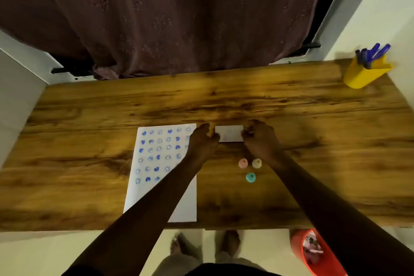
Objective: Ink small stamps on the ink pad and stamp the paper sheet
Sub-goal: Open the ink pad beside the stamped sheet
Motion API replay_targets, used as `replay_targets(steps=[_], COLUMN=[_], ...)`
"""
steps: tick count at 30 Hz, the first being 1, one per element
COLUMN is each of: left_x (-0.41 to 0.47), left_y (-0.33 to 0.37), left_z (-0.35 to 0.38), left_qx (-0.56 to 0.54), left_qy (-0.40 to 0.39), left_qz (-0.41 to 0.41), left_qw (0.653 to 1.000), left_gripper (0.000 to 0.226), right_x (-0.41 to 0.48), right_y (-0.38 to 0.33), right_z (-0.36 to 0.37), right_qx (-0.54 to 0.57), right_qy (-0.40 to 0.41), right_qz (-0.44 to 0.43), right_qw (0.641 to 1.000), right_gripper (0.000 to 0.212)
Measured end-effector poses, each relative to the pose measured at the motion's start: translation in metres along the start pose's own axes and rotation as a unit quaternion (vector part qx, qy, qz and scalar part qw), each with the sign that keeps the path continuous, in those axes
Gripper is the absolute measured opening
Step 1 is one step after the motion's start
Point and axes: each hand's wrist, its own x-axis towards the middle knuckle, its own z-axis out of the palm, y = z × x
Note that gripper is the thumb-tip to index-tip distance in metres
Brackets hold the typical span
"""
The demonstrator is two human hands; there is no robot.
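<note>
We see both hands at a small white ink pad [229, 133] on the wooden counter [313, 119]: the left hand [205, 141] touches its left end, the right hand [259, 138] its right end. Whether either grip is closed on the pad, we cannot tell. Left of the pad lies a paper sheet [161, 175] covered in rows of blue stamped faces and hearts. Near the right wrist stand three small stamps: pink [243, 163], cream [256, 163] and teal [250, 177]. A yellow pen holder [364, 73] sits at the far right corner.
</note>
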Motion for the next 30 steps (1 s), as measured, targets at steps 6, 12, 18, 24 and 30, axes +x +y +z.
replay_targets(steps=[6,12,18,24,30], left_x=[0.007,0.004,0.000,-0.014,-0.044], left_y=[0.004,0.007,0.013,0.016,-0.021], left_z=[0.010,0.014,-0.003,-0.075,-0.176], left_qx=[0.027,0.000,-0.039,-0.076,-0.121], left_qy=[-0.029,-0.041,-0.033,0.019,0.080], left_qz=[-0.002,-0.010,-0.003,0.029,0.066], left_qw=[0.999,0.999,0.999,0.996,0.987], left_gripper=[0.044,0.050,0.052,0.053,0.044], right_x=[0.004,0.003,-0.004,-0.016,-0.043], right_y=[0.007,0.005,-0.011,-0.068,-0.145], right_z=[0.006,0.012,0.011,0.016,0.062], right_qx=[-0.001,0.015,0.038,0.039,0.066], right_qy=[-0.030,-0.040,-0.019,0.014,-0.005], right_qz=[0.047,0.068,0.037,-0.044,-0.113], right_qw=[0.998,0.997,0.998,0.998,0.991], right_gripper=[0.037,0.033,0.034,0.042,0.047])
